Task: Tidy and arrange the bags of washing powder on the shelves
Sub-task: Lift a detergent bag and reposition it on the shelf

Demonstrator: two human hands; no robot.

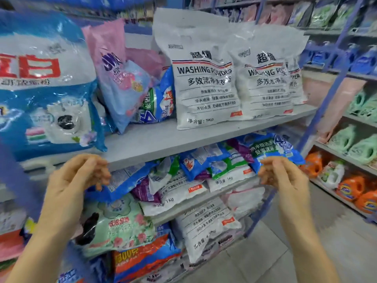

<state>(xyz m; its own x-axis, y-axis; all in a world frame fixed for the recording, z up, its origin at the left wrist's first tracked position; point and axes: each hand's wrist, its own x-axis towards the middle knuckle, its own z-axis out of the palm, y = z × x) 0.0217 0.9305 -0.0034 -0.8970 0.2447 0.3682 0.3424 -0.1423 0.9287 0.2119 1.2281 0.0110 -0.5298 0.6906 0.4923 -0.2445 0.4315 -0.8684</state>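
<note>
Apparently poised to reach in, the left hand and the right hand hovered just below the front edge of the flat grey shelf board. Both were empty, their fingers loosely curled and slightly apart, pinching nothing. Whether the left fingertips touched the crumpled blue plastic bag under the board could not be told. Beneath the board, behind the hands, a jumbled heap of small blue, purple, green and white powder bags lay flat and overlapping, some spilling past their ledge; that heap looked like the part left to sort. On top of the board, two tall white plastic washing powder bags stood upright, labels forward, as stock should face a shopper. To their left on the board a pink-and-pale-blue bag leaned askew against its neighbours, likely for want of support. Past the board's right end stood orange detergent jugs on another rack.
</note>
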